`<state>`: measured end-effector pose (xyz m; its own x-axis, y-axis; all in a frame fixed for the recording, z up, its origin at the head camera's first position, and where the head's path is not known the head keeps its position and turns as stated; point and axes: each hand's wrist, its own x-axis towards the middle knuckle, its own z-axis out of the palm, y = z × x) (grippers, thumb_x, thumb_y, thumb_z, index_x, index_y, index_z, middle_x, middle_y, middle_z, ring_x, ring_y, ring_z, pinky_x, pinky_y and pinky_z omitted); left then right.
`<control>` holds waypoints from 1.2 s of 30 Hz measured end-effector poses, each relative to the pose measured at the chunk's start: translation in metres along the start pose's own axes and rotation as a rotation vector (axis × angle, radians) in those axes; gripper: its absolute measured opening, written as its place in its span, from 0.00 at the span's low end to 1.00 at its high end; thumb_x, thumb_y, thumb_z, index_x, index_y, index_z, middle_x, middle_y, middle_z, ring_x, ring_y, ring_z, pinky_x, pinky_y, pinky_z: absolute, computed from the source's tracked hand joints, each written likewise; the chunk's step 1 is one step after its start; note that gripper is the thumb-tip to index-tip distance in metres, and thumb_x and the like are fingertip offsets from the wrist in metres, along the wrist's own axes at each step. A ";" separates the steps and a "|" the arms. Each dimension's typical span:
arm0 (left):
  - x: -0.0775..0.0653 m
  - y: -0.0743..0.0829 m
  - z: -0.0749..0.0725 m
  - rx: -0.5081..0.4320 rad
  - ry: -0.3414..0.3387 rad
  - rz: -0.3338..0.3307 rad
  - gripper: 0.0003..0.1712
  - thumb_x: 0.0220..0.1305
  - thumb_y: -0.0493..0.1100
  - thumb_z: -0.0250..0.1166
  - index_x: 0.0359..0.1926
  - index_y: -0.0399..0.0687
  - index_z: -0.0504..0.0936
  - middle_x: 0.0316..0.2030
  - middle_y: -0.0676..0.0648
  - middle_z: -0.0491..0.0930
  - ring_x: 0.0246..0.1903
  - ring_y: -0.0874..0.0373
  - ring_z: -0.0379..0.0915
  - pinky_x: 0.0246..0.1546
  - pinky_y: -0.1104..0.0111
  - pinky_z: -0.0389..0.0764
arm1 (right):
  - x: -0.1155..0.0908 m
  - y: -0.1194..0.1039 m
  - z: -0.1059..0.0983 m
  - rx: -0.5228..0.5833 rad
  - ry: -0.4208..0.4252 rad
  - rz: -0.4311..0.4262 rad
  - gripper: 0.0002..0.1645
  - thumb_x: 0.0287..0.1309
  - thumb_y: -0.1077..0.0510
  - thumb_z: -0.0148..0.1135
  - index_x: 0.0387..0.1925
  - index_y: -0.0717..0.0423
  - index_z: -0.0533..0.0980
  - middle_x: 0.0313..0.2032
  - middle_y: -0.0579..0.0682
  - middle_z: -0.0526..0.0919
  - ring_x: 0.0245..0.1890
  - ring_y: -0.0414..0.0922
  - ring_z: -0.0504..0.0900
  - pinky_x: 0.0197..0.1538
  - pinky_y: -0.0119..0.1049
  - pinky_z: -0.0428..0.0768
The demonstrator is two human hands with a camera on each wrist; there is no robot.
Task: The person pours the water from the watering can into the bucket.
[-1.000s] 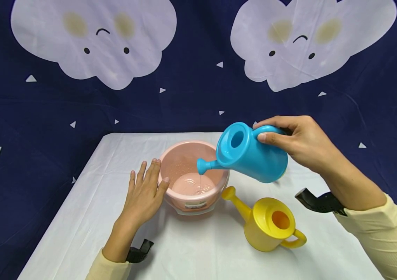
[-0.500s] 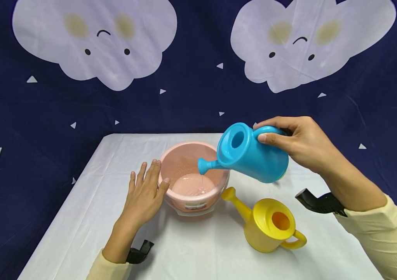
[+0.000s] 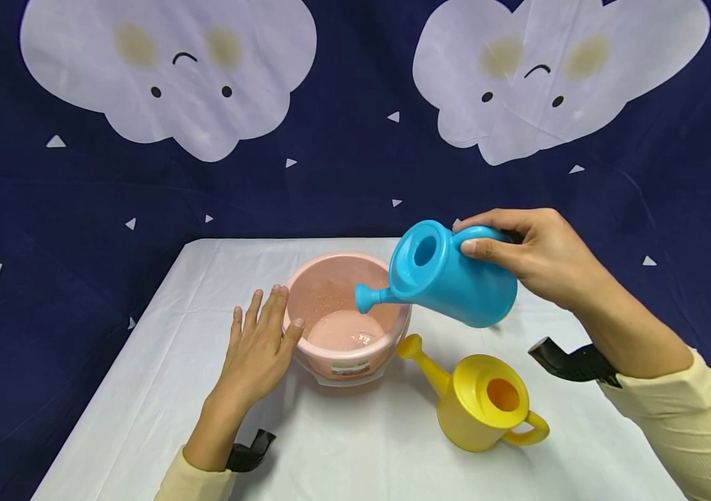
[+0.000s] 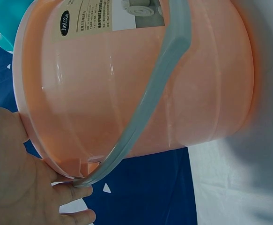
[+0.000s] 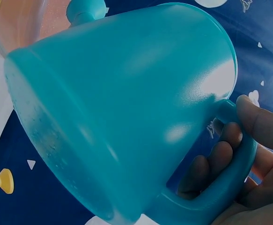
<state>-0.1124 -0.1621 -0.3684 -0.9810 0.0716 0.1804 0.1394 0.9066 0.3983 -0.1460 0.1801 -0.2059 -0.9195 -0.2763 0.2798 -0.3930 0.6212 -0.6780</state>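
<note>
My right hand (image 3: pixel 546 261) grips the handle of a blue watering can (image 3: pixel 462 289), fingers curled through its loop in the right wrist view. The can is tilted, its spout over a pink bucket (image 3: pixel 314 362). Shallow water with a few bright ripples lies on the bucket's bottom. Beads of moisture cling to the can's base (image 5: pixel 47 136). My left hand (image 3: pixel 258 358) is spread with straight fingers, its fingertips and thumb at the bucket's left rim. In the left wrist view the bucket's grey handle (image 4: pixel 145 108) hangs down along its side, close to my fingers.
A yellow watering can (image 3: pixel 471 421) stands upright on the white-covered table (image 3: pixel 343 445), right of the bucket and in front of the blue can. Behind the table hangs a dark blue cloth (image 3: pixel 343 188) with clouds and small triangles.
The thin stream of water from the blue can's spout has faded from sight, and the ripples in the bucket have lessened. Both hands hold almost the same position.
</note>
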 end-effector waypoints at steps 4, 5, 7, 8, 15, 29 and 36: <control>0.000 0.000 0.000 0.000 0.000 0.000 0.39 0.71 0.65 0.33 0.74 0.50 0.45 0.74 0.45 0.47 0.75 0.45 0.30 0.71 0.44 0.31 | 0.001 0.000 0.000 -0.006 -0.002 0.001 0.16 0.56 0.49 0.65 0.47 0.44 0.82 0.45 0.41 0.85 0.44 0.32 0.79 0.45 0.19 0.75; 0.000 0.000 0.000 -0.001 0.000 0.000 0.39 0.71 0.65 0.33 0.74 0.50 0.45 0.74 0.45 0.47 0.75 0.45 0.30 0.71 0.44 0.30 | 0.001 0.000 0.000 -0.008 -0.002 0.000 0.16 0.56 0.49 0.65 0.47 0.44 0.82 0.45 0.41 0.85 0.44 0.32 0.79 0.45 0.19 0.75; 0.000 0.000 0.000 -0.001 0.000 0.000 0.39 0.71 0.65 0.33 0.74 0.50 0.45 0.74 0.45 0.47 0.75 0.46 0.30 0.71 0.44 0.30 | 0.001 0.000 0.000 -0.010 -0.002 -0.003 0.16 0.56 0.49 0.65 0.47 0.45 0.82 0.45 0.41 0.86 0.44 0.32 0.79 0.45 0.19 0.75; 0.000 0.000 0.000 -0.001 0.001 0.001 0.39 0.71 0.65 0.33 0.74 0.50 0.45 0.74 0.45 0.47 0.75 0.46 0.30 0.71 0.44 0.30 | 0.001 0.000 0.000 -0.010 -0.003 -0.005 0.16 0.56 0.49 0.65 0.46 0.45 0.82 0.45 0.42 0.86 0.44 0.32 0.79 0.45 0.19 0.75; 0.000 0.000 0.000 0.002 0.006 0.003 0.39 0.71 0.65 0.33 0.74 0.50 0.45 0.74 0.45 0.47 0.75 0.46 0.31 0.71 0.44 0.31 | 0.002 -0.001 0.001 -0.017 -0.005 -0.001 0.16 0.55 0.48 0.65 0.46 0.44 0.83 0.45 0.43 0.86 0.44 0.31 0.79 0.46 0.18 0.75; 0.000 0.000 0.001 -0.005 0.006 0.002 0.38 0.72 0.64 0.35 0.74 0.50 0.46 0.74 0.45 0.47 0.75 0.46 0.31 0.71 0.44 0.31 | 0.003 -0.003 0.002 -0.042 -0.013 -0.006 0.14 0.56 0.48 0.65 0.44 0.44 0.83 0.46 0.45 0.85 0.44 0.31 0.79 0.46 0.18 0.74; 0.000 0.000 0.001 -0.004 0.004 0.003 0.39 0.71 0.65 0.33 0.74 0.50 0.45 0.74 0.45 0.47 0.75 0.46 0.31 0.71 0.44 0.30 | 0.004 -0.005 0.002 -0.049 -0.015 -0.015 0.13 0.56 0.48 0.65 0.43 0.44 0.83 0.46 0.45 0.85 0.43 0.30 0.79 0.45 0.18 0.74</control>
<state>-0.1127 -0.1621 -0.3691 -0.9800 0.0729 0.1852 0.1432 0.9046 0.4016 -0.1477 0.1740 -0.2027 -0.9133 -0.2966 0.2791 -0.4072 0.6519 -0.6397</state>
